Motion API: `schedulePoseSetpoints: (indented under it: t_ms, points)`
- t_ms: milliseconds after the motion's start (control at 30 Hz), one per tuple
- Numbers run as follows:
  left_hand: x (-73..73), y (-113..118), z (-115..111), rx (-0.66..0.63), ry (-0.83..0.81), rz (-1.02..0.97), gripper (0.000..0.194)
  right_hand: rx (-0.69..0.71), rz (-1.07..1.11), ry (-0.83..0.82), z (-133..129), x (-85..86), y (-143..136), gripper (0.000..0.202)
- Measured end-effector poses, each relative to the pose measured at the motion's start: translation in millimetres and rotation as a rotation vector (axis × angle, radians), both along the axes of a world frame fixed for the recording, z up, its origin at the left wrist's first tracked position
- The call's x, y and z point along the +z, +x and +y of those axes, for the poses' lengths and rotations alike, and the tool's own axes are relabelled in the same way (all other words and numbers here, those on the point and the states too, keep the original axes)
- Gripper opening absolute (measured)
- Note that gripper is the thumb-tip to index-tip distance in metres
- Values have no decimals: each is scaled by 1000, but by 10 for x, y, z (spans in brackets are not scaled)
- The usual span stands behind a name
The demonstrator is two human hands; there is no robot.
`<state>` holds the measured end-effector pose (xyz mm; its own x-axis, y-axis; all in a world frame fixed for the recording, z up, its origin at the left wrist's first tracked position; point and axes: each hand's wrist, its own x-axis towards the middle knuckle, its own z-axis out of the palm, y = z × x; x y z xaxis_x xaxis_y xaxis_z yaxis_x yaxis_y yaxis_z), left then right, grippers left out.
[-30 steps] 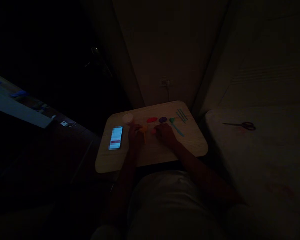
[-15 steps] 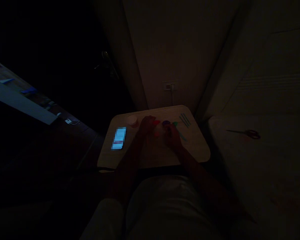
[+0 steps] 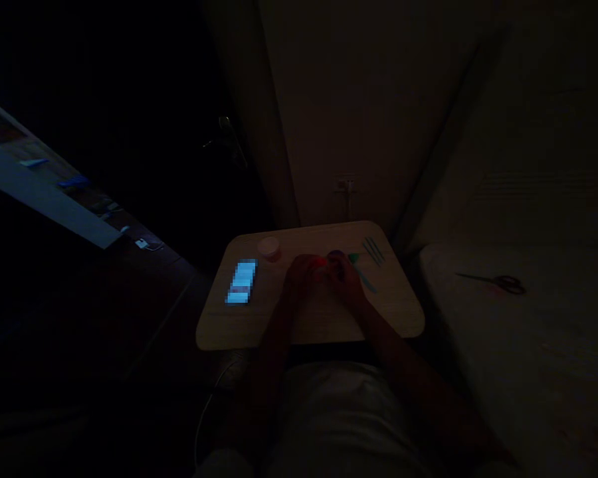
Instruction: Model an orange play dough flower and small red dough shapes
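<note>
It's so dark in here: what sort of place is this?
Probably a room in a home: a small table, a wall socket beyond it, and an apparent door handle.

A bright red piece (image 3: 321, 261), partly hidden and its outline blurred, shows between the left hand (image 3: 300, 271) and right hand (image 3: 347, 273).

Pale creased clothing (image 3: 346, 411), bare forearms (image 3: 389, 340)

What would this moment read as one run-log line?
left hand: by red piece; right hand: by red piece, grips unclear; phone: on table, left side; tub: beyond phone; scissors: right of table
</note>
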<state>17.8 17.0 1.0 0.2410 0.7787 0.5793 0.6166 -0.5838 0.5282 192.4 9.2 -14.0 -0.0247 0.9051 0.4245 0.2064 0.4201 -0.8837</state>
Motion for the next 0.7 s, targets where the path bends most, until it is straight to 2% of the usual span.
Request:
schedulePoseSetpoints:
  t_ms: [233,500,700]
  points:
    - [-27,135,-115,-73,25,-17,21,-15,-30,-18,20,-28,54,24]
    - [-22,115,-128,-28,0,-138,15,-31,66,-116,9,-100,92,29]
    - [-20,115,-130,-10,14,-137,10,-36,174,-210,59,-98,70,29]
